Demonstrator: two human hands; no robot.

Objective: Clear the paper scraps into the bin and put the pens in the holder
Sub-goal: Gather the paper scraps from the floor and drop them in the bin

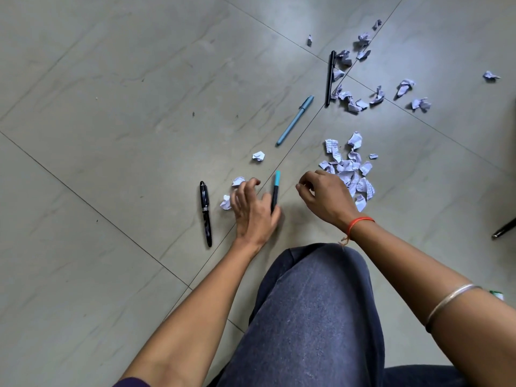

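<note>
My left hand (251, 210) hovers low over the tiled floor with its fingers spread and bent, the fingertips at two crumpled paper scraps (238, 181). A black pen with a teal cap (276, 191) lies right beside its thumb. My right hand (324, 196) is loosely curled, knuckles up, at the near edge of a pile of paper scraps (349, 169); nothing shows in it. A black fountain pen (205, 213) lies left of my left hand. Farther off lie a light blue pen (295, 120) and a thin black pen (330, 78). No bin or holder is in view.
More crumpled scraps (354, 103) are scattered at the far right around the thin black pen, and a single scrap (258, 156) lies mid-floor. A dark pen tip (504, 230) shows at the right edge. My knee in grey trousers (307, 317) fills the foreground.
</note>
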